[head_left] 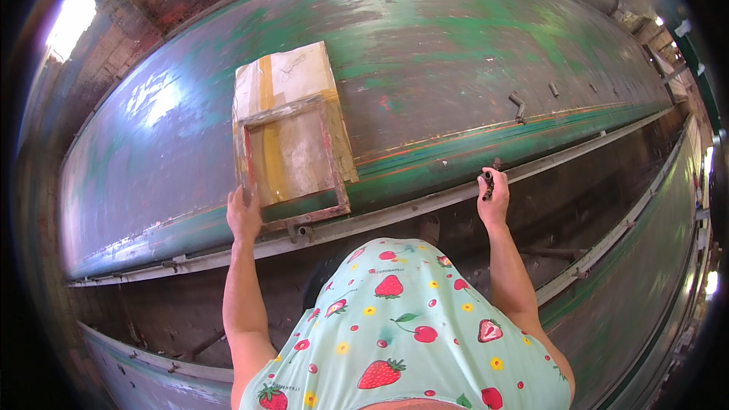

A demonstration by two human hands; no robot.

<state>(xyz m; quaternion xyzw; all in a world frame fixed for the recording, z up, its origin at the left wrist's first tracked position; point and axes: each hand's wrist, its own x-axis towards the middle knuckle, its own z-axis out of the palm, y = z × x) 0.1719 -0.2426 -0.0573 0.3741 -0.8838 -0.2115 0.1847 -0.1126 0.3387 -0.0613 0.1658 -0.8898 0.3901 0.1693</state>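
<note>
Gripping the frame (332,153) at the table's (440,99) near edge, our curled left hand (244,215) could tip it off by uneven pulling; our right hand (494,199) wraps a fitting (487,181), perhaps metal.

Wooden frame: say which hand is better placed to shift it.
Probably the left hand: it is at the left side of the wooden frame; the right hand, farther off, holds a dark tubular piece.

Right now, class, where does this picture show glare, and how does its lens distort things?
Head view: white glare on the left of the stained table; head view: the upper-left light is blown out; head view: the table's far edge arches, and the corners fall to black.
</note>
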